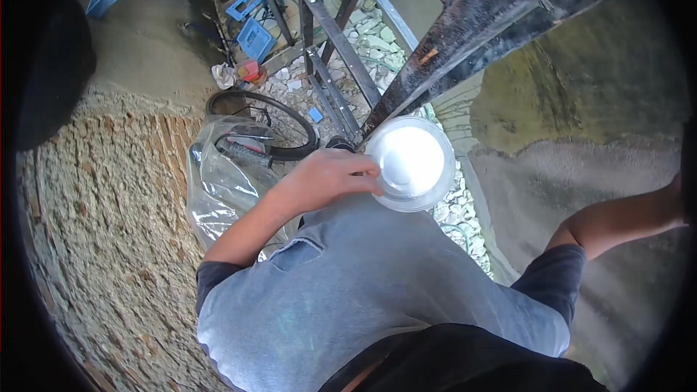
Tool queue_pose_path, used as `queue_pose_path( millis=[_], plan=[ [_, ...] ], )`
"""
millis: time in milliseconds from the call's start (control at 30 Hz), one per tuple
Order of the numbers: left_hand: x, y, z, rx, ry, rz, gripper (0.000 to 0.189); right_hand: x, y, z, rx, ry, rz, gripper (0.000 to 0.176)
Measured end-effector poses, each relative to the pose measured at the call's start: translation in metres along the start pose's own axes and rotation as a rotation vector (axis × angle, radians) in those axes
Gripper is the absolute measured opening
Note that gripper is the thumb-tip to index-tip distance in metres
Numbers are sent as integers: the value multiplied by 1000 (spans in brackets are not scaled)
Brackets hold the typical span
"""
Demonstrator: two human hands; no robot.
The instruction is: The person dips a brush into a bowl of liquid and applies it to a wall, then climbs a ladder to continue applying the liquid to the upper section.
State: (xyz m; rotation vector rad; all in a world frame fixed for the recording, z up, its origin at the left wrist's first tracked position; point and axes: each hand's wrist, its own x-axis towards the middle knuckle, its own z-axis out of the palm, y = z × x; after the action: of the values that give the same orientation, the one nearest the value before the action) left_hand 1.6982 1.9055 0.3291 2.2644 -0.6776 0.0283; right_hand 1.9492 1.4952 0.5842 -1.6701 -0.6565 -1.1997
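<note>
My left hand (337,176) is closed on the near-left rim of a round clear plastic tub (444,187). The fingers pinch the rim, and the tub sits in front of my body at waist height. Its inside shines bright white, so what it holds, if anything, cannot be made out. My right arm stretches out to the right beside the wall, and only a part of my right hand (677,202) shows at the dark edge of the view. The fingers of that hand are hidden.
A dark metal frame (465,36) rises just beyond the tub. Below lie broken rubble (377,36), a bicycle wheel (305,131), a clear plastic sheet (225,181) and blue crates (255,38). A rough wall (109,247) is at left, a partly plastered wall (581,167) at right.
</note>
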Motion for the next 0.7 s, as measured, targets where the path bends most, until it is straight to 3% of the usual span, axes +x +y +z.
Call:
queue_pose_path(
  millis=[100, 233, 333, 400, 467, 533, 700],
  plan=[
    [-9, 10, -29, 34, 11, -31, 26, -12, 19, -20, 32, -52, 68, 39],
    [-21, 18, -72, 71, 43, -84, 31, -31, 76, -81, 178, 181, 267, 28],
    [-22, 18, -104, 78, 59, -51, 30, -48, 34, -62, 346, 157, 500, 31],
    [-23, 14, -126, 75, 86, -151, 27, -66, 21, -63, 341, 159, 624, 41],
    [-20, 11, -145, 76, 107, -123, 25, -79, 19, -78, 386, 22, 689, 47],
    [-14, 6, -167, 73, 141, -117, 23, -96, 14, -83, 337, -64, 610, 53],
    [-6, 5, -224, 107, 201, -66, 21, -114, 1, -102, 270, 61, 636, 53]
  ],
)
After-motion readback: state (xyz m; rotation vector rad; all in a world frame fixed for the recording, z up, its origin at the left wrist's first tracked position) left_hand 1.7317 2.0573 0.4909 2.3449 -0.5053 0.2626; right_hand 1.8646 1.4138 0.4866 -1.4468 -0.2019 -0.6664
